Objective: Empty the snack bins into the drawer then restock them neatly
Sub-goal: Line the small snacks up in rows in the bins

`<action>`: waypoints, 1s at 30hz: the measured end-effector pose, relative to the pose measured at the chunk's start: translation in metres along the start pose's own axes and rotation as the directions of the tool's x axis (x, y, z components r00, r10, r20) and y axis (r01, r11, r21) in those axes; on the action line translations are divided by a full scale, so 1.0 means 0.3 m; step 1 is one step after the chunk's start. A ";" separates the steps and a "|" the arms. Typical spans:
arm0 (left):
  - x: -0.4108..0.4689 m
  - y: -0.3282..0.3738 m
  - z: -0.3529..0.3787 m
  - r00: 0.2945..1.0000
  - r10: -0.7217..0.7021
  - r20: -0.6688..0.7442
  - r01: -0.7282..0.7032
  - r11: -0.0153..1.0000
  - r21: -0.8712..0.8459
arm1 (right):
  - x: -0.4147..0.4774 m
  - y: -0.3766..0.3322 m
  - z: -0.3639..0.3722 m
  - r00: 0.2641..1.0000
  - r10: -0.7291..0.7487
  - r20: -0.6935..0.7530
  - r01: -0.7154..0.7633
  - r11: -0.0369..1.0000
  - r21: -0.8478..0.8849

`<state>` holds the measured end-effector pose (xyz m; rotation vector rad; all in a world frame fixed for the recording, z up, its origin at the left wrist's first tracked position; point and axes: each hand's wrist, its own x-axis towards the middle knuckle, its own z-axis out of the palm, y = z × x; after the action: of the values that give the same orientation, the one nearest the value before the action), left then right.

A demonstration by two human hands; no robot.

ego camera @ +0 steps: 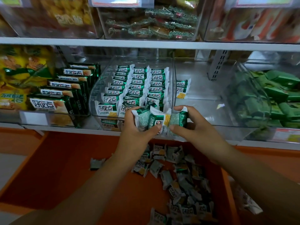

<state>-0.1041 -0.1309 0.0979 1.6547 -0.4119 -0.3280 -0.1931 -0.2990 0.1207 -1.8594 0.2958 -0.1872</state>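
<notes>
A clear snack bin (97,88) on the middle shelf holds three neat rows of small green-and-white snack packets (138,85). In front of its lower edge my left hand (138,127) and my right hand (191,127) together grip a short stack of the same packets (160,120), one hand at each end. Below, the open orange drawer (65,168) holds several loose packets (181,179) in a heap. To the right stands a second clear bin (203,95) with one packet (182,88) upright against its left wall.
Green boxes of the same brand (65,93) fill the tray to the left. A bin of dark green packets (276,98) stands at the right. The upper shelf (146,43) carries more clear bins of snacks.
</notes>
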 end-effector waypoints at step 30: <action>0.019 0.043 -0.018 0.995 -0.075 -0.062 0.057 0.969 -0.242 | 0.003 -0.037 -0.034 0.996 0.088 0.005 -0.086 0.966 0.243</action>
<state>-0.0975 -0.1299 0.1116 1.4405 -0.2531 -0.3535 -0.1939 -0.3055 0.1344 -1.6001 0.3427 -0.1613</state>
